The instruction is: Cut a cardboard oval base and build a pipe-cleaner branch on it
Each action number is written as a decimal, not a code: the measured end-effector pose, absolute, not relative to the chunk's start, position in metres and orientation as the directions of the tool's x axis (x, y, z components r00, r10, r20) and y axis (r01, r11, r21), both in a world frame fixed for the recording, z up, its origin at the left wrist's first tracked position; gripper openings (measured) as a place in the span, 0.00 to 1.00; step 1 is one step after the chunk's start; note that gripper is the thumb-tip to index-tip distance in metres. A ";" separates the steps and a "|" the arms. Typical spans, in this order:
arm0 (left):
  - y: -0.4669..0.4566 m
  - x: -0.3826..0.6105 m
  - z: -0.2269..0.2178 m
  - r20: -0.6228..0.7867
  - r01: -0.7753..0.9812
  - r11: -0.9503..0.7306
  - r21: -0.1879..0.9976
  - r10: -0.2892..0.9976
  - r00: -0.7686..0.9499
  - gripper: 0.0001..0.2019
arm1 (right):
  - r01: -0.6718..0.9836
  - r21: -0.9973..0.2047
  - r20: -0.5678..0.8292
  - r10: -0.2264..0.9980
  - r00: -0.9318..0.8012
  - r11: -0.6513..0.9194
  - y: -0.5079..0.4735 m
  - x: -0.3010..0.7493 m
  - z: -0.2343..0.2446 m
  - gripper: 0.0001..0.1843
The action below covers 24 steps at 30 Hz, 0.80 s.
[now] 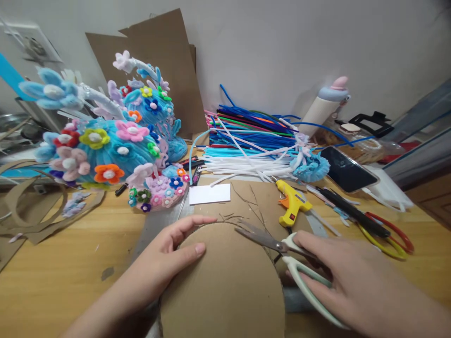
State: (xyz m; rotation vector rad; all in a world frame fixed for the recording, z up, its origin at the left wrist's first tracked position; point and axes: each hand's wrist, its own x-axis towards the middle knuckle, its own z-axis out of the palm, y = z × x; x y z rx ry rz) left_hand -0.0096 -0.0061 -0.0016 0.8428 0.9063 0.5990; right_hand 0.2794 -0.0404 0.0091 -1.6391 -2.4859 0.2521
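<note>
A rounded piece of brown cardboard (229,281) fills the lower middle of the head view. My left hand (176,249) grips its upper left edge, the thumb on top and the fingers behind. In my right hand (338,272) is a pair of scissors (275,244) with pale green handles. The blades are parted and lie at the upper right edge of the cardboard. Thin cut strips (252,206) of cardboard lie just beyond the blades, on a larger cardboard sheet (207,213).
A yellow glue gun (292,204) lies beyond the scissors, near a phone (347,169). Bundled pipe cleaners (253,136) lie at the back. Pipe-cleaner flower crafts (102,145) stand at the left, by cardboard rings (31,202). Red-and-yellow-handled scissors (387,239) rest at right.
</note>
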 end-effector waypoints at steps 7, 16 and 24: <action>-0.007 -0.009 -0.002 -0.435 -0.109 0.542 0.834 0.765 0.474 0.20 | 0.898 -0.098 -0.002 0.902 -0.431 0.428 -0.037 0.271 0.013 0.04; -0.006 -0.010 -0.003 -0.402 -0.062 0.482 0.874 0.789 0.464 0.19 | 0.889 -0.100 0.008 0.894 -0.448 0.446 -0.039 0.275 0.010 0.04; -0.008 -0.008 -0.002 -0.388 -0.098 0.486 0.868 0.789 0.476 0.19 | 0.859 -0.126 0.003 0.866 -0.500 0.496 -0.036 0.280 0.013 0.07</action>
